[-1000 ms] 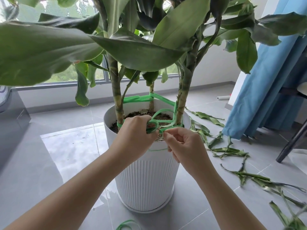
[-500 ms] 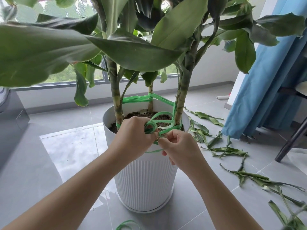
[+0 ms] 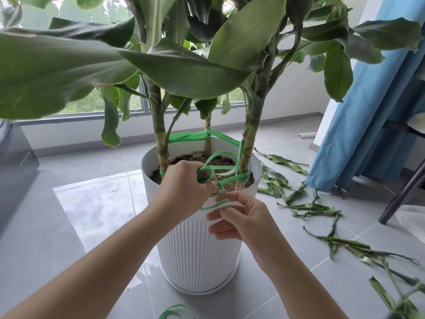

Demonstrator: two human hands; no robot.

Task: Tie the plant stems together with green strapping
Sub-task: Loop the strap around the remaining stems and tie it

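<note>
Both hands work at the white pot's (image 3: 197, 245) near rim, left hand (image 3: 184, 187) clenched around looped green strapping (image 3: 224, 155), right hand (image 3: 241, 217) pinching its loose end.

- I see a white ribbed pot (image 3: 197, 249) on grey floor tiles (image 3: 92, 215), soil inside.
- Cut leaf strips (image 3: 310, 208) lie scattered on floor, right of pot.
- Blue curtain (image 3: 368, 125) hangs at right; dark chair leg (image 3: 400, 194) just beside it.
- Window (image 3: 76, 104) behind, w/ grey sill.
- Small white roll (image 3: 307, 134) on floor near far wall.
- Dark cabinet (image 3: 16, 162) at left edge.
</note>
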